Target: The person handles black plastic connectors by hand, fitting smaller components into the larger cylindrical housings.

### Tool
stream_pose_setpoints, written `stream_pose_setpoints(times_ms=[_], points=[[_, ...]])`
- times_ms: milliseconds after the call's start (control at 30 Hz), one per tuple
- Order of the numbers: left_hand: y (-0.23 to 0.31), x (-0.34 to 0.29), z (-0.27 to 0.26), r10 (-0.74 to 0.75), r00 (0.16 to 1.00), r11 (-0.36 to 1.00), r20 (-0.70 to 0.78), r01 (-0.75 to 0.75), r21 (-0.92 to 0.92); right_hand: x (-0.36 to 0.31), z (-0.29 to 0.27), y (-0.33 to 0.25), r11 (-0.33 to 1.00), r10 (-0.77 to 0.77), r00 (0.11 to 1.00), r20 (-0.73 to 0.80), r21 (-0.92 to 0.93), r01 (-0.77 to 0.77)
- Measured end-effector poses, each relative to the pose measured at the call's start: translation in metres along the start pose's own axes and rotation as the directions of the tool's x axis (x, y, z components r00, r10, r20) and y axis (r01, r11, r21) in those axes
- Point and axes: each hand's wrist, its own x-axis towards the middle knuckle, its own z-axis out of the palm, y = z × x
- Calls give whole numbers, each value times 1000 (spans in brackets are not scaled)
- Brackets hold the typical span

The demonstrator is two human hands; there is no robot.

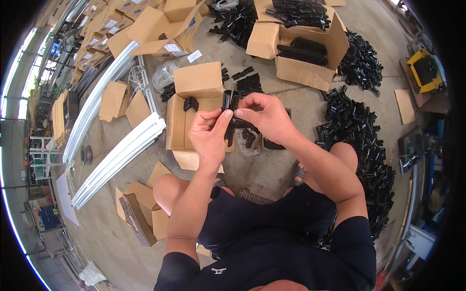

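Both of my hands meet in front of me, above an open cardboard box. Between them a glossy black plastic part points away from me, its lower end hidden by my fingers. My left hand pinches it from the left, thumb near its base. From the right, my right hand grips it too, thumb and fingertips closed on it. A few black pieces lie inside the box. Beneath my right hand, a clear plastic bag of small dark bits rests on the floor, next to a partly hidden dark container.
A long heap of black plastic parts spreads along my right side. A larger open carton with black pieces stands at the far right. Long white metal profiles lie on the left. Nearer me are flattened cardboard boxes.
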Motion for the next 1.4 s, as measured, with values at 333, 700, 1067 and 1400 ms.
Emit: stream_pose_setpoints(times_ms=[333,700,1067,1400], points=[[-3,2,5,-40,999,998,-7,39,-51,-7,9,4,981,-147,979,-140,-149,126],[-6,6,-2,-112,992,994,65,113,-15,-8,7,8,978,-205,961,-186,-80,193],[-4,1,-1,-30,999,998,44,32,-48,-6,2,11,997,-6,994,-105,78,14],[-3,0,2,6,996,999,87,-3,-33,-10,1,14,993,2,988,-151,117,16]])
